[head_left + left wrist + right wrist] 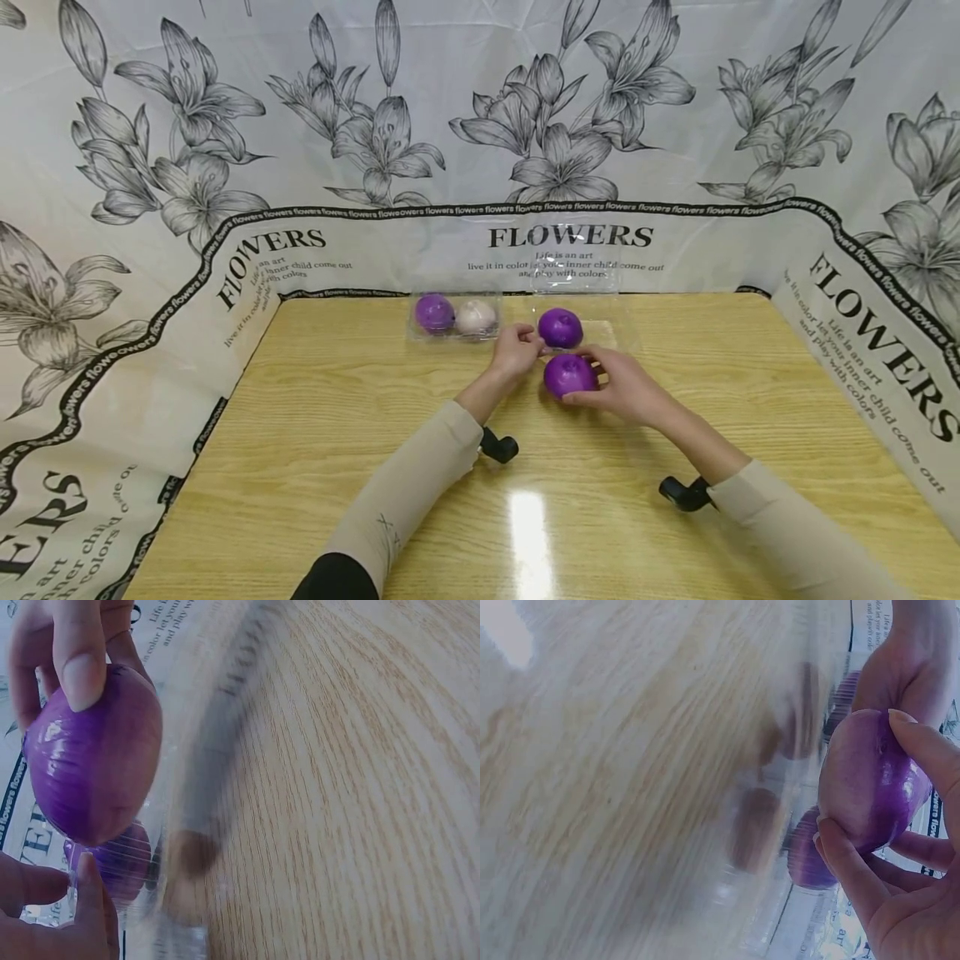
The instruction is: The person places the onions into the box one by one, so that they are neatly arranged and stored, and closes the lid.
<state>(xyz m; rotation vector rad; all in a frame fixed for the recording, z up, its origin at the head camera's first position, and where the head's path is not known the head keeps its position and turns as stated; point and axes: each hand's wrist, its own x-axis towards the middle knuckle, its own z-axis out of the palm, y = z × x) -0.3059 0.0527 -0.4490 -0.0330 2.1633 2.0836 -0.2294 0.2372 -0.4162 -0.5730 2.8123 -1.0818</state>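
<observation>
My right hand [626,383] holds a shiny purple onion [568,377] above the table, its thumb on the near side and fingers round the right and far sides. In the right wrist view, the same onion [874,780] sits between thumb and fingertips. A clear plastic box [600,333] with its lid raised lies just beyond, holding another purple onion [560,327] in its left part. At that box's near left edge is my left hand [517,350]; in the left wrist view its thumb and finger pinch the thin clear edge.
Left of the left hand stands a second clear box [453,317] with a purple onion [435,313] and a whitish one [477,317] inside. The wooden table [337,467] ends at a flower-printed cloth [405,250] behind and at both sides. Black wrist mounts [684,493] show under the arms.
</observation>
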